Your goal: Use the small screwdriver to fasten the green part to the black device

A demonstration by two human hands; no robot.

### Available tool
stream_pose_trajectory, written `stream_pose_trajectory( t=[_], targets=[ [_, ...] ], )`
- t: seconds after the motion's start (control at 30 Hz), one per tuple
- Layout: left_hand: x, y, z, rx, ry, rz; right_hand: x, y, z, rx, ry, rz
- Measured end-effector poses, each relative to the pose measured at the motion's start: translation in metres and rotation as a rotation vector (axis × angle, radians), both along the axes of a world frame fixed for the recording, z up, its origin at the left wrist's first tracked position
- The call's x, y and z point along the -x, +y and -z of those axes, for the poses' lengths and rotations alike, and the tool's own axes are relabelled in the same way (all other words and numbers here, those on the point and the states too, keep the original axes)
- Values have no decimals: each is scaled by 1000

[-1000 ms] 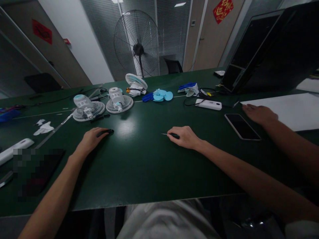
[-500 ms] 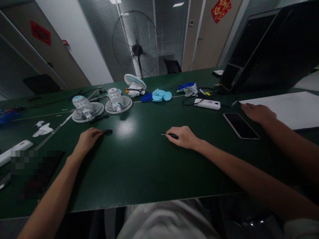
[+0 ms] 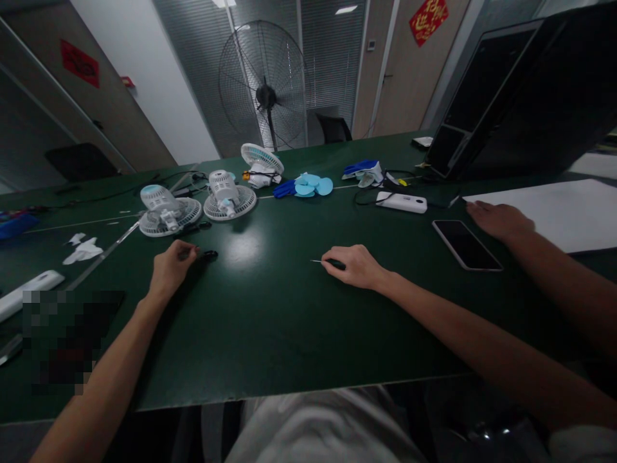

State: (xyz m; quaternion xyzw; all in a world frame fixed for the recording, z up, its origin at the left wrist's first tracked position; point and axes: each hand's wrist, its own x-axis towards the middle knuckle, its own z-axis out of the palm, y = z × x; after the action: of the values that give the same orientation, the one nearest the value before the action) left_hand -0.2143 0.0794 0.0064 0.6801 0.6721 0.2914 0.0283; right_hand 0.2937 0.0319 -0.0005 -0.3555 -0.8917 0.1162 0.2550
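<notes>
Left hand: left side of the green table (image 3: 241, 347), thumb and fingertips pinched together (image 3: 195, 251) right by a small black item (image 3: 210, 255); can't tell if they touch.
Right hand: near the middle, fingers (image 3: 330, 255) closed round the dark handle of what's probably a screwdriver (image 3: 316, 260), thin tip pointing left.
Far left: two small white fans (image 3: 230, 200) face down, kinda side by side.
Far middle: light-blue fan blades (image 3: 313, 185).
Right: phone (image 3: 466, 245) lying flat, co-worker's hand (image 3: 501, 220) just beyond it, on white paper's (image 3: 569, 215) edge.
</notes>
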Motion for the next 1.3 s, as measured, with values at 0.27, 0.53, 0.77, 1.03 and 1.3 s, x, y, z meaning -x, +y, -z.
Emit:
stream_pose_trajectory(
  t=[0.27, 0.53, 0.77, 1.03, 1.3],
  targets=[
    [-7, -3, 1, -38, 4, 108, 1, 0, -1, -26, -13, 22],
    [-5, 0, 4, 49, 72, 244, -1, 1, 1, -6, -13, 5],
    [-1, 1, 4, 70, 29, 242, -1, 1, 1, -4, -12, 3],
    [-2, 0, 3, 90, -11, 232, 0, 0, -1, 8, -20, 12],
    [-4, 3, -1, 173, -132, 174, 0, 0, -2, 11, -27, 4]
  ],
)
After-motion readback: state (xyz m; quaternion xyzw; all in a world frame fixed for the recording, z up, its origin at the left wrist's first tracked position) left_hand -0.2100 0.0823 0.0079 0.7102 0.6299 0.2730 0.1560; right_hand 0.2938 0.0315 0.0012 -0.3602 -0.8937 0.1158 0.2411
